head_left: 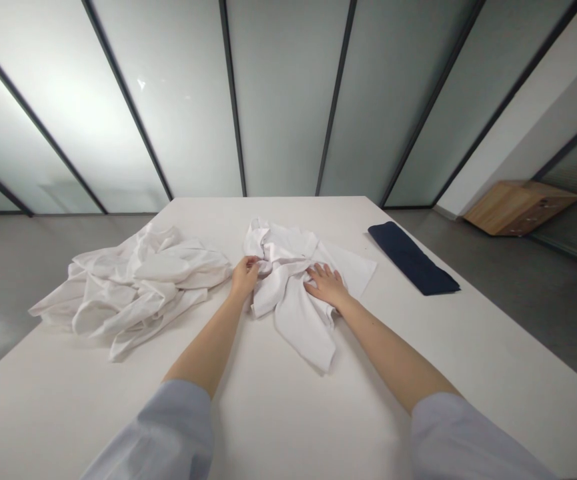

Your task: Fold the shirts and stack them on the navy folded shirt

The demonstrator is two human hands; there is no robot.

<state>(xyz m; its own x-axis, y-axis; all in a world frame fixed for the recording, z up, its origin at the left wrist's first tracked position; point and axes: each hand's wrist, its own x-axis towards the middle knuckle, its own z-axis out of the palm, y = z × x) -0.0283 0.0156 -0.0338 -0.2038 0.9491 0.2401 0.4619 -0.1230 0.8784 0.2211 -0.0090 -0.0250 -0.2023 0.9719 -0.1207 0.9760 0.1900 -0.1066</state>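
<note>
A crumpled white shirt [303,293], with what looks like a collar at its far end, lies on the white table [288,413] in front of me. At the shirt's left edge, my left hand [245,275] pinches a fold of the cloth between thumb and fingers. My right hand [327,285] rests on the right part of the shirt, palm down with its fingers spread. Part of the fabric under both hands is hidden.
To the left, a heap of white cloth [143,283] reaches the table's left edge. A folded dark navy cloth [411,257] lies near the right edge. Beyond the table stand frosted glass panels [283,100] and a wooden cabinet [518,207] at right.
</note>
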